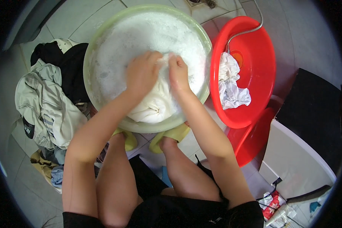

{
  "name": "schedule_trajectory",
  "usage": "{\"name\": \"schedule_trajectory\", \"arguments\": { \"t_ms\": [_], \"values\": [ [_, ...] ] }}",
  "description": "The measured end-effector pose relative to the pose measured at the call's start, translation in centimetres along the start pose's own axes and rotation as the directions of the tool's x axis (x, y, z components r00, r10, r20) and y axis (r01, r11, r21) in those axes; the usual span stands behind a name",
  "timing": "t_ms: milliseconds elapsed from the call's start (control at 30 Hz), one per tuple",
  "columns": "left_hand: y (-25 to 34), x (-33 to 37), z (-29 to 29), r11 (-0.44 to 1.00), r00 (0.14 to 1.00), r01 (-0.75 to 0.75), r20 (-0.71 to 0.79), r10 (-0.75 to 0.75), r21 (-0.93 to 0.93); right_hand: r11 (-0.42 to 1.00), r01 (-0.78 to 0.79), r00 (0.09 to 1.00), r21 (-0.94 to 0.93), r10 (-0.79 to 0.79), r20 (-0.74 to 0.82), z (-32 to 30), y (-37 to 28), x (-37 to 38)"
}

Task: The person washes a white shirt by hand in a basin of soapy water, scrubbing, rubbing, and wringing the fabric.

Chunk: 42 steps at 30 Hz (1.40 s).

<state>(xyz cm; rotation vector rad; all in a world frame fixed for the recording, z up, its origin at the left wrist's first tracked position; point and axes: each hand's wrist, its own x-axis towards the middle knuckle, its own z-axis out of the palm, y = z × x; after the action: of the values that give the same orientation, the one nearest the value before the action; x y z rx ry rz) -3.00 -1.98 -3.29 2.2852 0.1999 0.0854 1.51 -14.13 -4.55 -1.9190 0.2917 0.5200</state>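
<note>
A wide pale green basin [88, 72] full of foamy white suds [163, 30] stands in front of me. In its near half lies a wet, bunched white garment [154, 108], part of it drawn up between my hands. My left hand [142, 74], smeared a little by motion, has its fingers curled over the cloth. My right hand [178, 72] is closed on the same cloth, thumb up, a short way to the right. What kind of garment it is, I cannot tell.
A red tub [260, 76] on the right holds crumpled white clothes [231, 89] and a metal shower hose [250, 30]; another red tub [254, 142] sits below it. A clothes pile [49, 98] lies left. A white and black appliance [300, 152] stands at the lower right.
</note>
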Motion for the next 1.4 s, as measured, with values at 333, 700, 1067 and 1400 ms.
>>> {"name": "schedule_trajectory", "arguments": {
  "t_ms": [333,700,1067,1400],
  "values": [
    [1.0,1.1,-3.2,0.97,0.975,-0.22,-0.011,0.222,0.103,0.821,-0.252,0.966,0.512,0.24,0.091,1.6,-6.4,-6.8],
    [2.5,1.1,-3.3,0.997,0.989,-0.048,0.136,0.055,-0.058,0.765,-0.401,0.915,0.504,0.363,0.178,0.0,-6.3,-7.2],
    [2.6,1.2,-4.0,0.987,0.968,0.074,0.248,-0.038,-0.14,0.821,-0.45,0.877,0.353,0.329,0.351,-1.7,-6.0,-6.4],
    [-0.5,1.4,-7.3,0.947,0.832,-0.257,0.456,0.317,-0.191,0.953,0.115,0.814,-0.281,0.072,0.577,-8.3,-7.6,-4.3]
  ]
}}
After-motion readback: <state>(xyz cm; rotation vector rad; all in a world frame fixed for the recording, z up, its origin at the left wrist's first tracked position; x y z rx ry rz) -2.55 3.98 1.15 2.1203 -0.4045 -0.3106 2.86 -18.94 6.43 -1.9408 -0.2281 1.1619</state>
